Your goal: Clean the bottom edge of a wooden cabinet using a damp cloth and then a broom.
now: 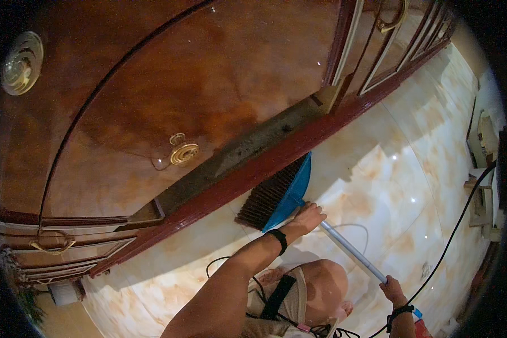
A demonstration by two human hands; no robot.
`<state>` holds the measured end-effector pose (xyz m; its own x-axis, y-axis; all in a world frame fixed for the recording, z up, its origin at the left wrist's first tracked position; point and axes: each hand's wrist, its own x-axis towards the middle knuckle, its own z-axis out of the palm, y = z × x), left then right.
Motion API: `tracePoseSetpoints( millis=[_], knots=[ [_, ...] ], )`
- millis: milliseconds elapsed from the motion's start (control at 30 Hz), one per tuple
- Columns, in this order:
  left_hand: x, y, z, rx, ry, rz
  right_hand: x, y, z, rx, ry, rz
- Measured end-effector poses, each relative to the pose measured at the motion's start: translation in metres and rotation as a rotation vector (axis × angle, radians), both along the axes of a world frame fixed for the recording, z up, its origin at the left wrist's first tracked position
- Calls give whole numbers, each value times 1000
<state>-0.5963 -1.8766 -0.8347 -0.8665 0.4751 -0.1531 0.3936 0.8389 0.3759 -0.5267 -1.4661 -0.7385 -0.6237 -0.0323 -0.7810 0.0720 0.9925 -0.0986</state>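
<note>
A broom lies across my front, with a blue plastic head point(295, 190) and dark bristles point(270, 192). The bristles face the dark red base point(236, 181) of a wooden cabinet, close to it. My left hand point(308, 217) grips the broom where the head meets the grey tubular handle point(352, 251). Near the other end of that handle, my right hand point(392, 289) is closed around it. Each wrist wears a black band. One bent knee point(325, 279) shows below the handle.
The glossy brown cabinet point(186, 93) has gold ring pulls point(53, 243) and a dusty recess point(253, 143) above its base. Black cables point(452, 236) run past my right wrist and around my legs. Marbled tiles point(405, 203) cover the floor. Furniture point(481, 203) stands at the right edge.
</note>
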Motion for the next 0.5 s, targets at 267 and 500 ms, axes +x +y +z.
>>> tracePoseSetpoints(
  millis=[267,500],
  knots=[
    [15,-3,-12,321,-258,606,-5,0,-31,-36,29,70],
    [24,-4,-12,69,-1,236,-4,7,-51,-102,104,96]
  ],
)
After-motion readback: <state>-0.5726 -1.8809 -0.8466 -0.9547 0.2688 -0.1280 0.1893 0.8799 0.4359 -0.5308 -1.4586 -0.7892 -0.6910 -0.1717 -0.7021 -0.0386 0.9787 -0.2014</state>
